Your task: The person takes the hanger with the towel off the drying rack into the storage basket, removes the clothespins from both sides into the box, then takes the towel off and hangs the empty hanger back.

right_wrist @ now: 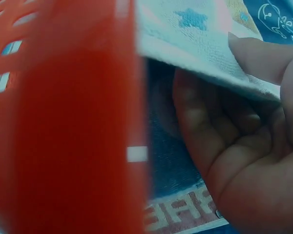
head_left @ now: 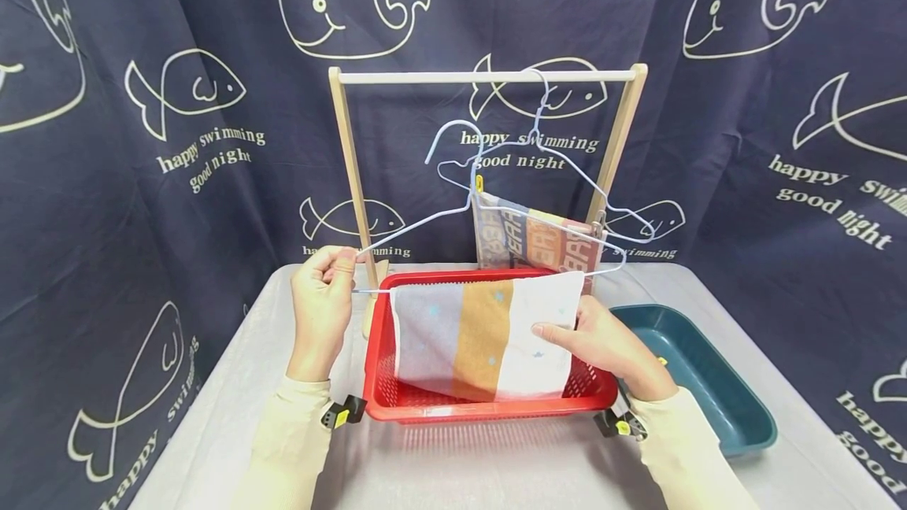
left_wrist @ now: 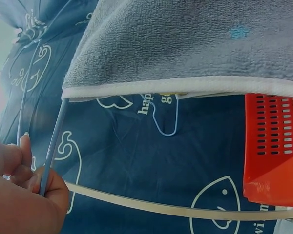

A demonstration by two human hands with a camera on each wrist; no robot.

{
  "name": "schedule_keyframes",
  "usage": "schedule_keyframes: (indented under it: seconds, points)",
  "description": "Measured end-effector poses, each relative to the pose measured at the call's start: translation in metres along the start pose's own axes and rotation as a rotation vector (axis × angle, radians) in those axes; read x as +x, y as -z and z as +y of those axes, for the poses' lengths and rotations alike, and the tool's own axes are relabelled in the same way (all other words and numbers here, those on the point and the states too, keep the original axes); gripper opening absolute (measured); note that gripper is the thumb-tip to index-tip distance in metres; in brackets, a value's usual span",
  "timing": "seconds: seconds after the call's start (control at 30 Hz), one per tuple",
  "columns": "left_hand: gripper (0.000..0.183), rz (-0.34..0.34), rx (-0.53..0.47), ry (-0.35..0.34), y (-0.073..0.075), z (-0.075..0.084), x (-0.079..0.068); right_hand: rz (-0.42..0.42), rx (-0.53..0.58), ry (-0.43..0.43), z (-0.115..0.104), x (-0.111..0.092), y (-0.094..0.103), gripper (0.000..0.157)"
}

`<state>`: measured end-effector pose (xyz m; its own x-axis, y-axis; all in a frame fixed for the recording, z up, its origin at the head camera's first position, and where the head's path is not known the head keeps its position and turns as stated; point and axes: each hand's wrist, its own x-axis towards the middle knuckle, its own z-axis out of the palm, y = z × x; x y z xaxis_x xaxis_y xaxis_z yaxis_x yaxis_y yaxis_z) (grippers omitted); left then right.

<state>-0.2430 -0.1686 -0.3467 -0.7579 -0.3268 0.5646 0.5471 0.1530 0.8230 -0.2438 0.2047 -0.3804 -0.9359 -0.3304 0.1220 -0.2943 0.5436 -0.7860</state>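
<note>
My left hand grips the left end of a light blue wire hanger, whose hook points up. Over its bottom bar hangs a small towel with grey-blue, mustard and white bands and small blue stars. The right hand pinches the towel's white right edge, thumb in front and fingers behind, as the right wrist view also shows. Below and around the towel's lower part stands a red perforated basket. In the left wrist view, the hanger wire runs through the curled left fingers.
Behind stands a rack with wooden posts and a white rail. A second blue hanger hangs from it, bearing a patterned lettered cloth held by clips. A teal tray sits right of the basket on the white-covered table.
</note>
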Motion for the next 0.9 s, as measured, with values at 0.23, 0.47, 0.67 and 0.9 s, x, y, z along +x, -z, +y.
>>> schedule_keyframes:
  seconds: [0.23,0.47,0.67,0.9]
  points:
    - [0.021,0.005,0.001,0.002,0.0007,-0.0005,0.0003,-0.012,-0.069,0.015,-0.0001,-0.0004,-0.0021,0.028]
    - [0.020,0.016,0.025,0.000,0.0002,-0.0013,0.0008,-0.032,-0.143,0.022,-0.0004,-0.0010,-0.0022,0.032]
    - [0.020,0.015,0.020,0.004,-0.0003,-0.0016,0.0010,-0.078,-0.201,0.016,0.0006,-0.0029,-0.0015,0.029]
    - [0.020,0.011,0.003,-0.001,-0.0004,-0.0013,0.0009,-0.099,-0.233,0.047,0.0013,-0.0041,-0.0026,0.028]
